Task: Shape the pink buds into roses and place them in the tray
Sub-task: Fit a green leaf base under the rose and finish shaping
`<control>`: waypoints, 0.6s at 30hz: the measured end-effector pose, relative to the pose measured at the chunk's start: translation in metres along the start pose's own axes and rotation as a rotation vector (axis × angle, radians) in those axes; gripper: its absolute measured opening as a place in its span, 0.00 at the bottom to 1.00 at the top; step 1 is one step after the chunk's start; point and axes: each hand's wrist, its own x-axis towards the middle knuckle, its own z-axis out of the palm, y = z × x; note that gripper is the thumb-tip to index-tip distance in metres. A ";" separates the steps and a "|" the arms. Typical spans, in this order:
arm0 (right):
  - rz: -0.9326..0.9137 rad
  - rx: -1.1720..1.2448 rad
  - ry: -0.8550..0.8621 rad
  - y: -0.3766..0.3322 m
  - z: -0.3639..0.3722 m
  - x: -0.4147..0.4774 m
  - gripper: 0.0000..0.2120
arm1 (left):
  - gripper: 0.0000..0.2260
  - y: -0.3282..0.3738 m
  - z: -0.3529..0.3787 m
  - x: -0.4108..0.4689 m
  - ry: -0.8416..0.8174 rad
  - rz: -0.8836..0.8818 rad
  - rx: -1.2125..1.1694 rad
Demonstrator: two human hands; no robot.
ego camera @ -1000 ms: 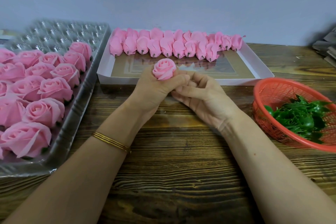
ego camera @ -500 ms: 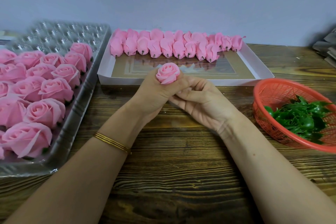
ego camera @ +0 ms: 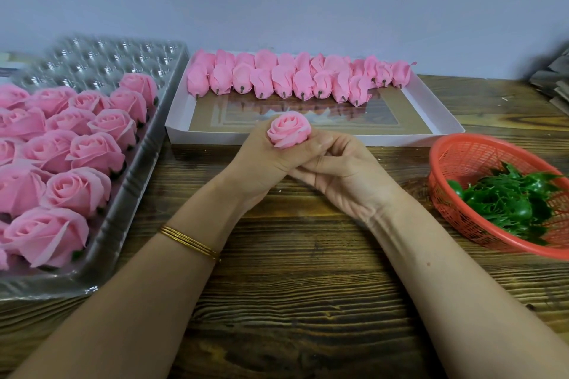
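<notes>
A pink rose [ego camera: 288, 129] with its petals partly opened sits upright in my left hand [ego camera: 261, 163], whose fingers and thumb curl round its base. My right hand [ego camera: 341, 172] is pressed against the left one from the right, fingers curled under the flower; what they hold there is hidden. Both hands hover over the wooden table in front of the white box. Several closed pink buds [ego camera: 295, 77] lie in rows along the far side of that white box [ego camera: 443, 120]. At the left, a clear plastic tray [ego camera: 101, 58] holds several finished roses [ego camera: 77, 144].
A red mesh basket [ego camera: 462, 163] with green plastic leaf pieces [ego camera: 508, 203] stands at the right edge. A stack of grey card sits at the far right [ego camera: 554, 80]. The wall runs close behind the tray and box. Bare wooden table [ego camera: 292, 286] lies under my forearms.
The rose has turned in my fingers and its outer petals have spread wider. Both hands have shifted slightly right and stayed pressed together.
</notes>
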 end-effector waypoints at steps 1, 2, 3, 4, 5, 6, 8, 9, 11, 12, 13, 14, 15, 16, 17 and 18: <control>-0.004 -0.005 -0.003 0.000 0.000 0.000 0.18 | 0.04 0.001 0.000 0.000 -0.008 0.003 0.014; -0.008 -0.009 -0.007 -0.001 0.000 0.000 0.19 | 0.04 0.001 0.000 0.000 -0.012 0.007 0.028; -0.013 -0.008 -0.008 -0.001 0.000 0.001 0.20 | 0.04 0.001 0.000 0.000 -0.010 0.004 0.033; -0.018 -0.006 -0.007 -0.001 0.000 0.001 0.21 | 0.05 0.002 0.000 0.000 -0.005 0.000 0.036; -0.023 -0.007 -0.008 -0.001 0.000 0.002 0.20 | 0.07 0.003 0.000 -0.001 0.004 -0.010 0.043; -0.027 -0.010 -0.012 -0.001 -0.001 0.002 0.19 | 0.10 0.005 0.001 -0.001 0.014 -0.016 0.063; -0.034 -0.013 -0.027 -0.001 -0.001 0.002 0.18 | 0.15 0.007 0.001 -0.001 0.047 -0.011 0.131; -0.036 -0.011 -0.031 -0.001 -0.001 0.001 0.17 | 0.17 0.009 0.001 -0.002 0.068 -0.006 0.159; -0.042 -0.009 -0.029 -0.001 -0.001 0.001 0.17 | 0.20 0.010 0.002 -0.001 0.121 -0.003 0.191; -0.048 -0.010 -0.027 -0.002 -0.001 0.001 0.17 | 0.22 0.011 0.003 -0.001 0.147 -0.006 0.199; -0.055 -0.012 -0.024 -0.002 -0.001 0.001 0.18 | 0.23 0.012 0.004 -0.001 0.168 -0.012 0.203; -0.062 -0.015 -0.018 -0.002 0.000 0.001 0.19 | 0.24 0.013 0.005 -0.002 0.183 -0.018 0.204; -0.066 -0.017 -0.007 -0.002 0.000 0.001 0.19 | 0.25 0.014 0.005 -0.001 0.191 -0.028 0.209; -0.069 -0.017 0.006 -0.002 -0.001 0.002 0.20 | 0.26 0.016 0.005 -0.001 0.192 -0.036 0.223; -0.070 -0.015 0.018 -0.002 -0.001 0.002 0.20 | 0.27 0.018 0.005 0.000 0.191 -0.043 0.248; -0.070 -0.010 0.028 -0.002 -0.001 0.002 0.19 | 0.28 0.021 0.004 0.001 0.191 -0.045 0.285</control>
